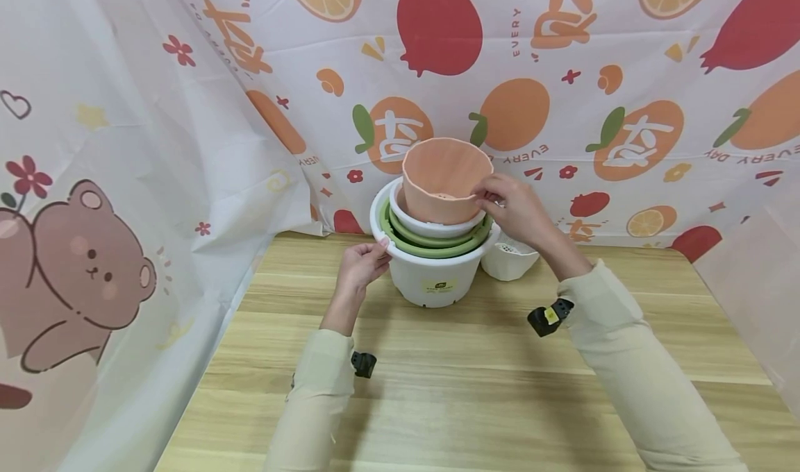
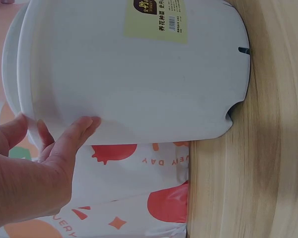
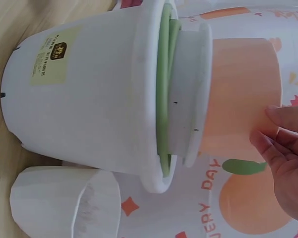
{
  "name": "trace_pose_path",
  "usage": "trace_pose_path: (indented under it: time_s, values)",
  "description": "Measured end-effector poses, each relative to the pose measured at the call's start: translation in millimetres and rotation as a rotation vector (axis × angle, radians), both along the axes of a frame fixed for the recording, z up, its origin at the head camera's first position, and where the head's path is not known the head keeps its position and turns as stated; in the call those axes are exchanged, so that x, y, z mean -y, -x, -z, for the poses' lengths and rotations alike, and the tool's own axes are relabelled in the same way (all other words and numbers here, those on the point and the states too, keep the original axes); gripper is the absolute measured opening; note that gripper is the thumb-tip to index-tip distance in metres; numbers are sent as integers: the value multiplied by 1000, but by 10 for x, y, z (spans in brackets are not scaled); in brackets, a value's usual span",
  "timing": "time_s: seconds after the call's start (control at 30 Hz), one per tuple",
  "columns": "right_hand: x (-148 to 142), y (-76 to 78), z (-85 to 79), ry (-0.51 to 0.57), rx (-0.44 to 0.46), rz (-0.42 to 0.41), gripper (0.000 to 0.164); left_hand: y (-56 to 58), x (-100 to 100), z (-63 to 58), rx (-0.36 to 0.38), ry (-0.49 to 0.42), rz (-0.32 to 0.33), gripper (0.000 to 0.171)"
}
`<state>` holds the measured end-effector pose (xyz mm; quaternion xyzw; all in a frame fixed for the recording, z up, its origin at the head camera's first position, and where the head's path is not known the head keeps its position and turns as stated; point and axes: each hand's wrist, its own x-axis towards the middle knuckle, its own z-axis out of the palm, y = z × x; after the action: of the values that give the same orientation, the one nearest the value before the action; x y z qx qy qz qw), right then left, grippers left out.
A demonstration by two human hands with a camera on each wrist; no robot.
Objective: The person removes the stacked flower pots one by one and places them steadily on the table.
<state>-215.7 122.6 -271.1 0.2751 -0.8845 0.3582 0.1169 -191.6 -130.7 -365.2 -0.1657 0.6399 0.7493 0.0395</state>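
A large white flowerpot stands on the table with green pots, a smaller white pot and an orange flowerpot nested in it. My left hand pinches the big pot's rim on its left side; in the left wrist view the thumb lies at the rim and the fingers rest against the outer wall. With my right hand I pinch the right side of the orange pot's rim. In the right wrist view the orange pot sticks well out of the stack.
A small white pot stands on the table just right of the stack. Behind rises a fruit-printed cloth, and another cloth with a bear hangs at the left. The wooden table stretches toward me.
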Motion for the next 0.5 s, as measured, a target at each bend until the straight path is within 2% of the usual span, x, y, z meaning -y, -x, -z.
trace_pose_path:
  time_s: [0.23, 0.5]
  values:
    - [-41, -41, -69, 3, 27, 29, 14, 1, -2, -5, 5, 15, 3, 26]
    - [-78, -82, -157, 15, -33, 48, 13, -3, -1, -9, 8, 17, 4, 26]
